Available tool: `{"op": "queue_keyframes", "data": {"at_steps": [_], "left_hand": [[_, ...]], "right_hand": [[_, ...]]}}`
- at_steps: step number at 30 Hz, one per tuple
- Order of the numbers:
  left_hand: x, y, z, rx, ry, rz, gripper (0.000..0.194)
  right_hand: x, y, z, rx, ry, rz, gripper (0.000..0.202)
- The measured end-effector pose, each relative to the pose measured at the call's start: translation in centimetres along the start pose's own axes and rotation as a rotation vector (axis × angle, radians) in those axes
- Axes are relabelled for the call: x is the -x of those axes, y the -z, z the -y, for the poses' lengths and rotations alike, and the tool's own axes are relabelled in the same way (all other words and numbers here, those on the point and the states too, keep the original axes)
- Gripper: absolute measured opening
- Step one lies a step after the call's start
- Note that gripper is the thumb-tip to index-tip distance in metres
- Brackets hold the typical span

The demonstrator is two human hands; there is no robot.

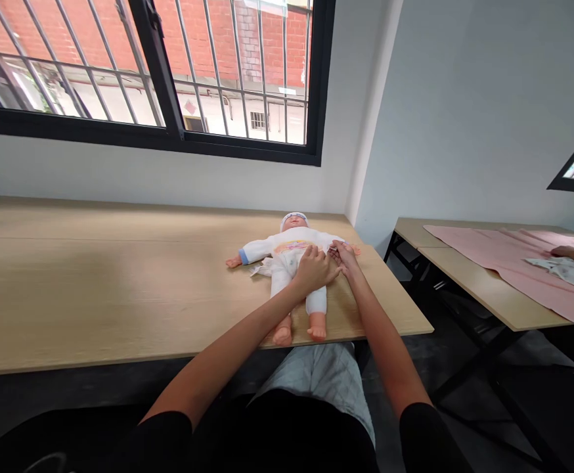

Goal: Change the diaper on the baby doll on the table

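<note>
A baby doll (294, 238) in white clothes with blue cuffs and a white cap lies on its back on the wooden table (119, 282), its feet at the front edge. Around its hips is a white diaper (287, 260), with one loose flap (262, 268) sticking out at the left. My left hand (315, 268) lies across the doll's waist, fingers bent and closed on the diaper's front. At the doll's right-side hip in view, my right hand (345, 258) has its fingers pinched together beside the left one. What lies between those fingertips is too small to make out.
To the right, across a gap, stands another table (504, 309) with a pink cloth (494, 256). A co-worker's hand (570, 253) rests by a patterned white cloth (560, 269) there. A wall and a barred window (238, 79) rise behind my table.
</note>
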State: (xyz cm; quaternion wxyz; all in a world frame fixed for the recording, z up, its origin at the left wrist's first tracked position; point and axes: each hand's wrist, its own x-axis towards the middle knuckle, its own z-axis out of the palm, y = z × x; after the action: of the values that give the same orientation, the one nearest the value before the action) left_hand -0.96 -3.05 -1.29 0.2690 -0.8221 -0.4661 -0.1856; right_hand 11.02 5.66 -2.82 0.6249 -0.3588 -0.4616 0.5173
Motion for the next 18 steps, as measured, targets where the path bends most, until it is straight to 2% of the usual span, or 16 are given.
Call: {"op": "queue_keyframes", "data": {"at_steps": [3,8,15,18], "left_hand": [[-0.1,-0.4,0.1,0.005,-0.031,0.049,0.056],[-0.1,-0.7,0.1,0.023,-0.042,0.039,0.051],[0.1,0.4,0.2,0.105,0.107,-0.064,0.041],[0.1,0.5,0.1,0.171,0.101,-0.013,0.043]], "right_hand": [[0.6,0.0,0.2,-0.08,-0.043,-0.048,0.025],[1.3,-0.1,1.0,-0.096,0.023,-0.044,0.021],[1.1,0.2,1.0,-0.097,0.01,-0.098,0.023],[1.1,0.2,0.9,-0.113,0.0,-0.097,0.025]]}}
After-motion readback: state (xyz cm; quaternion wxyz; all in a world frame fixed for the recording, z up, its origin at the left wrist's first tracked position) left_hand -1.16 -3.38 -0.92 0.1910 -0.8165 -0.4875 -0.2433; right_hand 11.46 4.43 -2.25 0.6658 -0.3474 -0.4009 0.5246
